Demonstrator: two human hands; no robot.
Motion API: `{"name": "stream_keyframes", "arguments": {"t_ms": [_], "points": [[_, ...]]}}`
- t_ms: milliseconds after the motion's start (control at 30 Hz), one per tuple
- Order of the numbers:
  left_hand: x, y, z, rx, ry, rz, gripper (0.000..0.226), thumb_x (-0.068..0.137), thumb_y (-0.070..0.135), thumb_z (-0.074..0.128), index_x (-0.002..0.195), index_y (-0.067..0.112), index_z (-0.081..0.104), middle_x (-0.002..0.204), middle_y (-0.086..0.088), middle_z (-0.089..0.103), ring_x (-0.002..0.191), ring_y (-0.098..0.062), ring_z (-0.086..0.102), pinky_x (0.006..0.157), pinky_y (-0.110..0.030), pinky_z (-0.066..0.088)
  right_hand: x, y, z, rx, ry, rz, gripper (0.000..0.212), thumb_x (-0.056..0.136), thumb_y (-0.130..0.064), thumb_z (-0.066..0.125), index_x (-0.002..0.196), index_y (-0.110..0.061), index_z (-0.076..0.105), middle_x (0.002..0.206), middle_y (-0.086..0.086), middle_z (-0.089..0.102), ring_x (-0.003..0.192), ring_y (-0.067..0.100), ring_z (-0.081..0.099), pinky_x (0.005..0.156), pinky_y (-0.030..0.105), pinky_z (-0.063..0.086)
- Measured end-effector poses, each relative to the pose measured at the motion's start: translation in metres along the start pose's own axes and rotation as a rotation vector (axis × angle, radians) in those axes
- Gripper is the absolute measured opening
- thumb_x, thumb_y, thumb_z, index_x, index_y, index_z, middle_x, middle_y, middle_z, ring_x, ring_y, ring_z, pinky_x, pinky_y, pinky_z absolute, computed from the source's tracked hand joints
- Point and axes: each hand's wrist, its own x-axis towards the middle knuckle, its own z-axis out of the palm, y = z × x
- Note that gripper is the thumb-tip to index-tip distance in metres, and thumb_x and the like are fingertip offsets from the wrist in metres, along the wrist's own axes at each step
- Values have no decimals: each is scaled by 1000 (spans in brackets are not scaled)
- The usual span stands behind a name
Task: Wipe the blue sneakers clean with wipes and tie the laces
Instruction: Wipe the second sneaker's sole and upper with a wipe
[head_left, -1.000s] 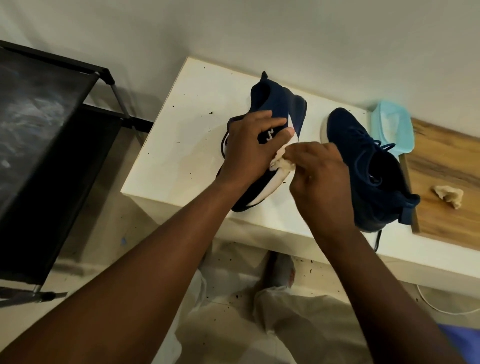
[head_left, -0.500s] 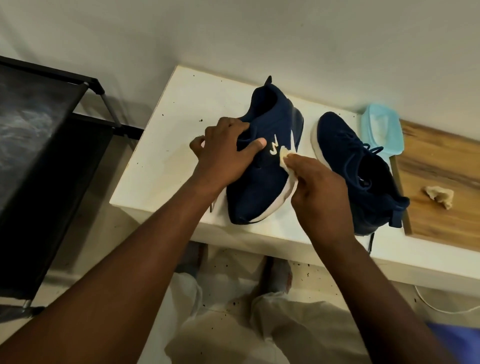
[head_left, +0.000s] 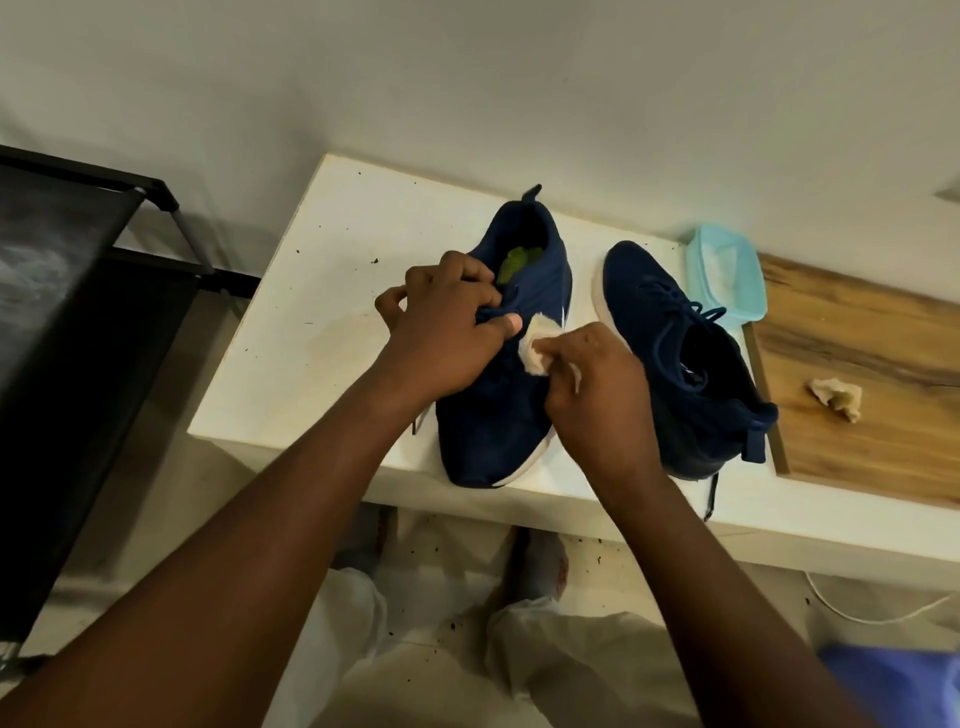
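Upright on the white table (head_left: 311, 291), toe toward the person, the near blue sneaker (head_left: 493, 415) is braced by the left hand (head_left: 447, 332). Its fingers curl over the tongue and laces, likely so that rubbing cannot slide the shoe. The right hand (head_left: 597, 384) pinches a crumpled wipe (head_left: 537, 345) against the shoe's side. The second sneaker (head_left: 675, 353) waits just beside it, with the blue wipes tub (head_left: 727, 275) behind and a spent wipe (head_left: 836, 397) on the wooden board (head_left: 857, 332).
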Motion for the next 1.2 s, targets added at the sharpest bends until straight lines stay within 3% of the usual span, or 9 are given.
{"name": "stream_keyframes", "arguments": {"t_ms": [200, 367, 567, 733, 867, 933, 1000, 1100, 1200], "points": [[-7, 1, -10, 28, -42, -24, 19, 94, 46, 63, 107, 33, 65, 136, 19, 43, 137, -11, 28, 117, -48, 13, -16, 7, -29, 331, -559, -42, 36, 82, 8, 71, 97, -24, 79, 95, -10, 71, 88, 7, 65, 77, 17, 50], [-11, 0, -12, -10, -21, -51, 14, 92, 47, 66, 100, 37, 62, 127, 24, 43, 132, -10, 33, 115, -44, 17, -8, 22, -43, 867, -353, 334, 39, 89, 12, 58, 106, -19, 75, 97, 3, 70, 84, 20, 67, 74, 30, 56], [-16, 1, -1, 29, 48, 8, 22, 90, 48, 68, 105, 32, 70, 130, 20, 46, 131, -11, 35, 109, -39, 17, -2, 29, -36, 1489, -353, 752, 44, 93, 10, 47, 133, -7, 56, 114, 15, 69, 98, 28, 70, 84, 42, 59], [-17, 2, 2, 37, 73, 46, 21, 90, 47, 69, 104, 32, 71, 131, 19, 47, 132, -12, 35, 108, -40, 18, 2, 27, -29, 1656, -295, 844, 46, 91, 9, 34, 131, -1, 55, 122, 20, 68, 108, 31, 69, 95, 43, 56], [-19, 4, 4, 35, 86, 63, 20, 89, 45, 70, 103, 31, 72, 133, 18, 48, 133, -13, 35, 111, -43, 17, 2, 30, -26, 1707, -256, 874, 39, 87, -5, 40, 123, 1, 52, 135, 28, 58, 117, 43, 63, 101, 53, 50], [-19, 4, 5, 40, 93, 68, 19, 89, 45, 70, 102, 31, 72, 132, 18, 48, 133, -13, 35, 111, -44, 17, 3, 31, -26, 1630, -202, 859, 33, 89, -10, 50, 120, 0, 55, 127, 26, 63, 113, 40, 65, 97, 52, 53], [-19, 4, 6, 38, 97, 71, 19, 90, 43, 69, 104, 31, 72, 133, 18, 48, 133, -13, 34, 109, -42, 16, 3, 31, -24, 1308, -123, 784, 18, 92, -8, 61, 108, 0, 65, 108, 15, 71, 104, 32, 69, 89, 42, 58], [-18, 1, 8, 32, 94, 60, 18, 92, 41, 68, 105, 29, 71, 136, 18, 46, 134, -13, 32, 106, -37, 15, 1, 29, -13, 701, 16, 480, 18, 88, -8, 72, 106, -13, 74, 101, -2, 74, 95, 13, 70, 84, 26, 58], [-17, 0, 11, 66, 80, 54, 19, 93, 37, 66, 107, 26, 72, 140, 17, 43, 135, -14, 30, 107, -38, 17, 0, 15, 6, 346, 74, 79, 23, 91, -6, 66, 110, -14, 76, 106, -2, 74, 96, 11, 68, 86, 29, 55]]}}
